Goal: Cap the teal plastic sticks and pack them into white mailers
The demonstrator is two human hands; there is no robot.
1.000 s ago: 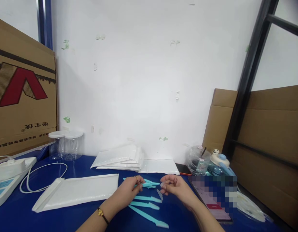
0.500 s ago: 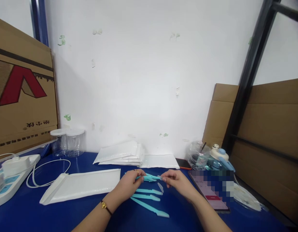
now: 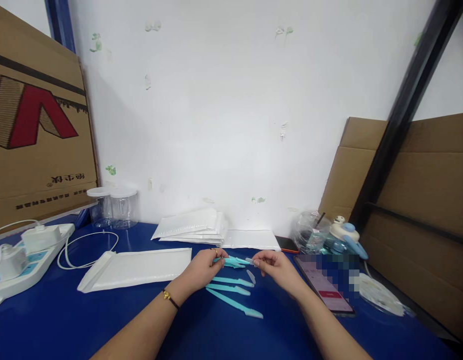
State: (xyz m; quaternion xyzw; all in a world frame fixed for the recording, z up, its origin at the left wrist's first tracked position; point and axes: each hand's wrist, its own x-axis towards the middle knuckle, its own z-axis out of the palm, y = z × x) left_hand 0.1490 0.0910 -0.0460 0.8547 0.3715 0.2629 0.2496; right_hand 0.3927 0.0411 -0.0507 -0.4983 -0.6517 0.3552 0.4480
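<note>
Several thin turquoise tools (image 3: 234, 261) are pinched in my left hand (image 3: 208, 265), their tips pointing right. My right hand (image 3: 271, 265) has its fingers closed on a small translucent cap (image 3: 250, 260) at the tip of one of them. Another translucent cap (image 3: 251, 276) lies on the blue table (image 3: 216, 335) just below. Three more turquoise tools (image 3: 231, 289) lie fanned out under my left hand, their left ends partly hidden by it. A white padded envelope (image 3: 141, 267) rests left of my left hand.
Behind stand stacked white envelopes (image 3: 192, 225) and two clear jars (image 3: 124, 210). At left is a power strip (image 3: 32, 270) with a cable. To the right are a phone (image 3: 329, 292), a plastic cup (image 3: 308, 232), a blue-and-cream bottle (image 3: 344, 235) and cardboard (image 3: 422, 200).
The camera view has tilted and shifted slightly, so the table things appear higher. Both hands keep nearly the same grip and place by the turquoise tools.
</note>
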